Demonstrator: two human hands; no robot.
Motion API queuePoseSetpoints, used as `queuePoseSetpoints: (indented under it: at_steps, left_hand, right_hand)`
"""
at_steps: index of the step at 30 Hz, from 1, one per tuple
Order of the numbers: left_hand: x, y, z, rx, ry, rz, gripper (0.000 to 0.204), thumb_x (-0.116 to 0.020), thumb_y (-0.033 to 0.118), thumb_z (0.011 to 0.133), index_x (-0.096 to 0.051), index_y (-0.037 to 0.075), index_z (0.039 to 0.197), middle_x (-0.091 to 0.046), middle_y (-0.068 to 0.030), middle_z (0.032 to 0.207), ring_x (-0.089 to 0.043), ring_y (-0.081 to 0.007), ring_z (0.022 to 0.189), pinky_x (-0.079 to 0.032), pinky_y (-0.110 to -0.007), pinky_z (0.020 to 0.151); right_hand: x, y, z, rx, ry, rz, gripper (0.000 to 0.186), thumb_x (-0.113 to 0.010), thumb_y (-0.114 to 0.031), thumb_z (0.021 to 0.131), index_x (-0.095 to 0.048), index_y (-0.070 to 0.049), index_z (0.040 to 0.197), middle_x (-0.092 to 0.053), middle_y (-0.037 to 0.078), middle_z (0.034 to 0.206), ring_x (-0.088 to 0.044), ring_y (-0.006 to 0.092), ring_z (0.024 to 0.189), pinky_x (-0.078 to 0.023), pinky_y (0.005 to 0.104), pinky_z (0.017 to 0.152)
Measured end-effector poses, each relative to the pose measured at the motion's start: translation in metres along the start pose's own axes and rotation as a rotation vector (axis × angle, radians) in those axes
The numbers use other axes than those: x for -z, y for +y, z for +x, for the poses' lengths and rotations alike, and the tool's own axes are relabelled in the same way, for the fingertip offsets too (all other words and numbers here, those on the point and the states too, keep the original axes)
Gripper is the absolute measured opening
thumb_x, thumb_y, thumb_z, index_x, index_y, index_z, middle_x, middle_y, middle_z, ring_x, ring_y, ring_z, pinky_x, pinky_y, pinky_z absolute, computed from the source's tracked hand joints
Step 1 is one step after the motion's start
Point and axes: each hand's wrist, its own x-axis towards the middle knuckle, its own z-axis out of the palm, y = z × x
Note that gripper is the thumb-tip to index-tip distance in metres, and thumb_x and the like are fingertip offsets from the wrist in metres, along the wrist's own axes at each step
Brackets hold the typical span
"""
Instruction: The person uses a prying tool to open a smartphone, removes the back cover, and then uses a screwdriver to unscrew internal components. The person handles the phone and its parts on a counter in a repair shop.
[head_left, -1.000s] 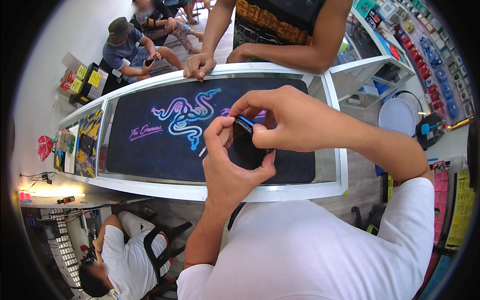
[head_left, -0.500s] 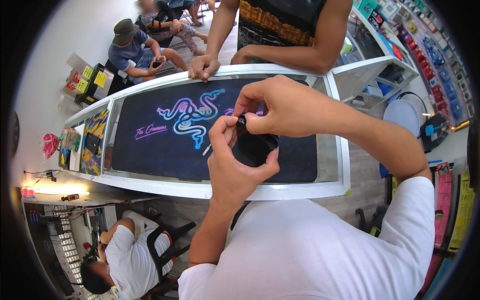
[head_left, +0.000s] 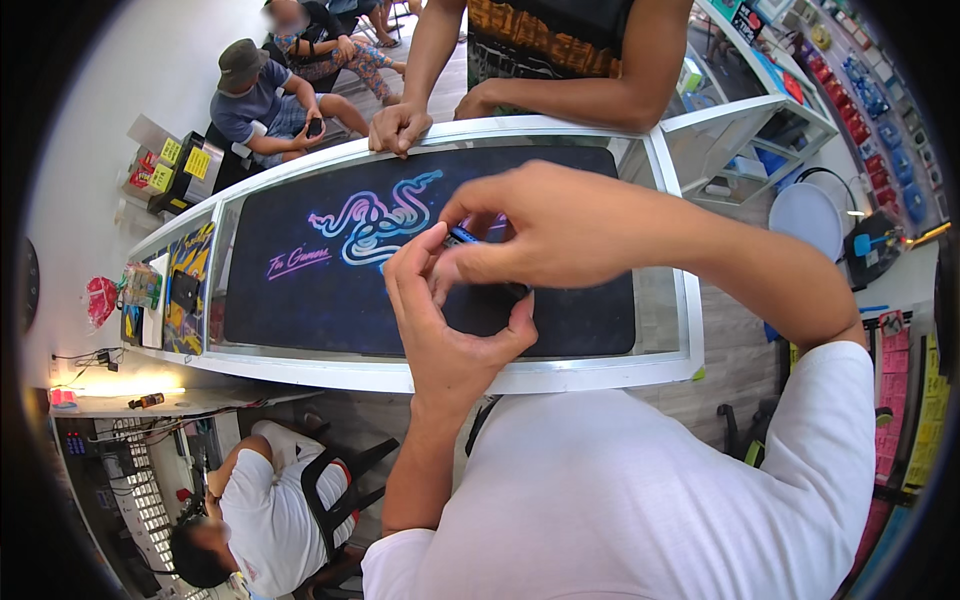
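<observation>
Phone point(head_left: 480, 300), cupped left hand point(head_left: 440, 335) — right hand point(head_left: 545, 230) pinching

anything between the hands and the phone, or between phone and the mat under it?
Nothing visible. Both the left hand and right hand already grip the dark phone, held above the black mat. The mat stretch below the hands looks bare, though the hands hide part of it.
</observation>
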Motion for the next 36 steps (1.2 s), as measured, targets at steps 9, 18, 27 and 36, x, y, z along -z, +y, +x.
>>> queuePoseSetpoints:
  at_steps: [9, 18, 27, 36]
  left_hand:
    - [-0.009, -0.02, -0.003, -0.438, -0.071, 0.133, 0.1, -0.092, 0.01, 0.068, -0.041, 0.007, 0.154, -0.049, -0.0177, 0.149, -0.047, -0.0398, 0.145, -0.043, -0.054, 0.12]
    - [-0.01, -0.026, -0.015, -0.197, -0.041, 0.205, 0.102, -0.095, 0.021, 0.076, -0.036, 0.005, 0.158, -0.045, -0.0182, 0.151, -0.049, -0.0338, 0.139, -0.04, -0.045, 0.118]
    - [-0.008, -0.019, -0.02, 0.706, -0.172, -0.93, 0.081, -0.065, 0.037, 0.106, -0.018, 0.008, 0.166, -0.042, -0.0107, 0.151, -0.052, -0.0282, 0.139, -0.043, -0.05, 0.117]
    - [-0.008, -0.03, -0.017, 0.755, -0.058, -1.117, 0.075, -0.065, 0.027, 0.105, -0.023, 0.016, 0.166, -0.044, -0.0057, 0.149, -0.054, -0.0247, 0.135, -0.043, -0.052, 0.116]
  right_hand:
    - [-0.049, 0.041, -0.052, -0.077, 0.036, 0.818, 0.057, -0.059, -0.027, 0.111, -0.043, -0.003, 0.16, -0.073, 0.008, 0.109, -0.069, 0.0116, 0.091, -0.058, 0.0298, 0.082]
    - [-0.103, 0.074, -0.063, -0.056, 0.431, 1.029, 0.049, -0.051, -0.019, 0.113, -0.044, 0.0, 0.158, -0.069, 0.011, 0.129, -0.072, 0.0163, 0.107, -0.059, 0.03, 0.096]
    - [-0.13, 0.107, -0.063, 0.325, 0.442, 0.301, 0.06, -0.064, -0.005, 0.1, -0.048, -0.004, 0.158, -0.058, 0.02, 0.153, -0.07, 0.0326, 0.122, -0.054, 0.0348, 0.105]
    - [-0.12, 0.112, -0.053, 0.461, 0.408, 0.11, 0.062, -0.067, -0.007, 0.097, -0.05, -0.006, 0.157, -0.057, 0.021, 0.154, -0.062, 0.0386, 0.134, -0.051, 0.0423, 0.109]
